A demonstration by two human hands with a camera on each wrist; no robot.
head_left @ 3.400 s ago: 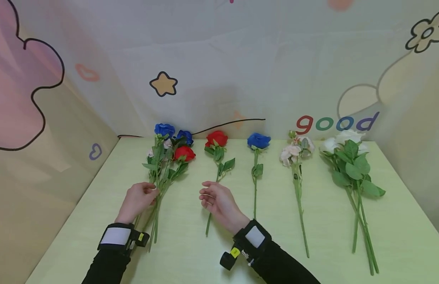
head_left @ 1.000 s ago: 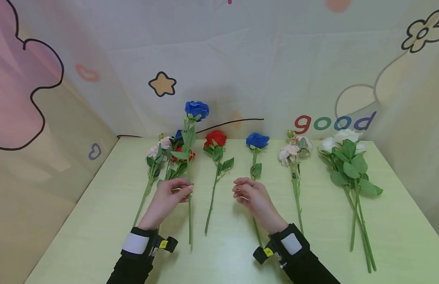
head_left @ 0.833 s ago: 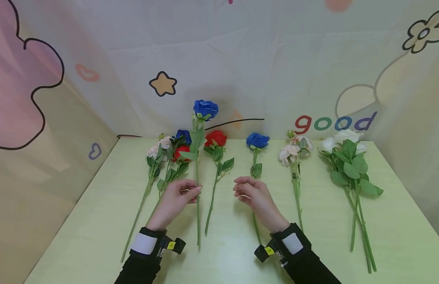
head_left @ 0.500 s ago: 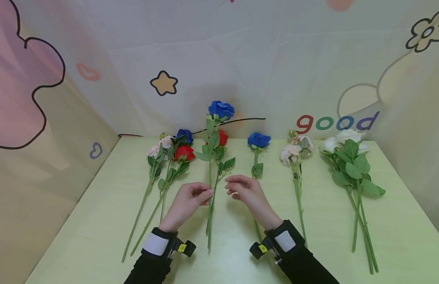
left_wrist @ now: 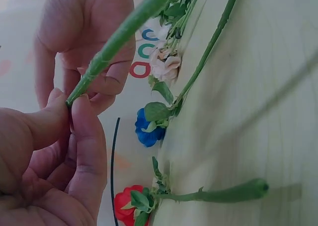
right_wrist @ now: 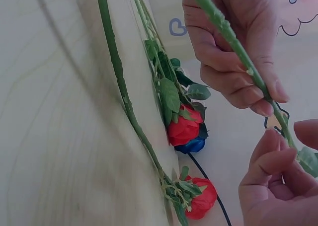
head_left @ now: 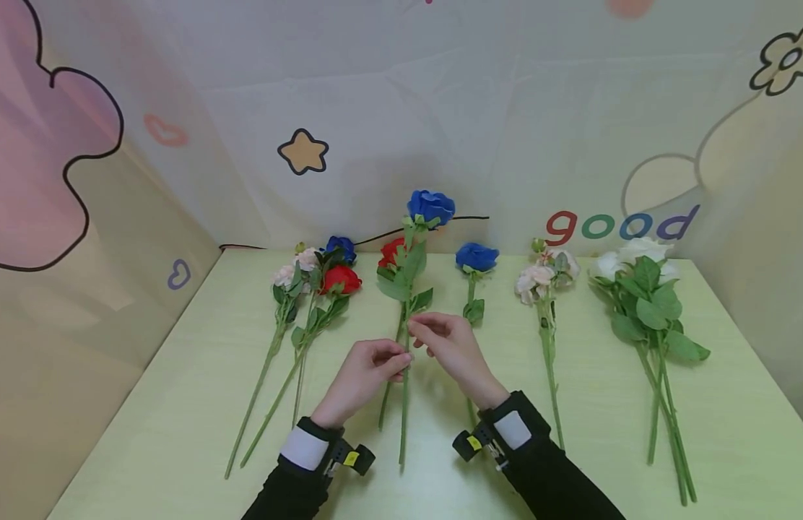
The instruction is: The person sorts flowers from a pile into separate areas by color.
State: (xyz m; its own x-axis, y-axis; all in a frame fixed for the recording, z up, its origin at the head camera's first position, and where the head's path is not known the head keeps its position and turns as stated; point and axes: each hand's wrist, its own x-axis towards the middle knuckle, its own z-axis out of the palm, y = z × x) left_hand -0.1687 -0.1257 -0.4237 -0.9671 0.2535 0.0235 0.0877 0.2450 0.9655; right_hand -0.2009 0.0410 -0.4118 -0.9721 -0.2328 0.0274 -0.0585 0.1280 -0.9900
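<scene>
A blue rose (head_left: 431, 208) is raised above the table, its stem nearly upright. My left hand (head_left: 362, 375) pinches that green stem (left_wrist: 117, 47) between thumb and fingertips. Just above this grip, my right hand (head_left: 456, 354) has its fingers at the stem; in the right wrist view the stem passes between the slightly parted thumb (right_wrist: 305, 131) and the bent fingers. Behind the held flower lies a red rose (head_left: 392, 250), partly covered by its leaves. A second blue rose (head_left: 476, 257) lies right of it, its stem partly behind my right hand.
On the left of the pale table (head_left: 161, 448) lie pink flowers (head_left: 296, 267), a red rose (head_left: 341, 279) and a blue rose (head_left: 340, 248). Further right are a pale pink flower (head_left: 534, 282) and white roses (head_left: 642, 253) with crossed stems. A printed cloth (head_left: 401, 108) hangs behind.
My left hand has picked the blue rose from the left group and carried it right, past the red rose. My right hand first went right, then came back left to the raised stem.
</scene>
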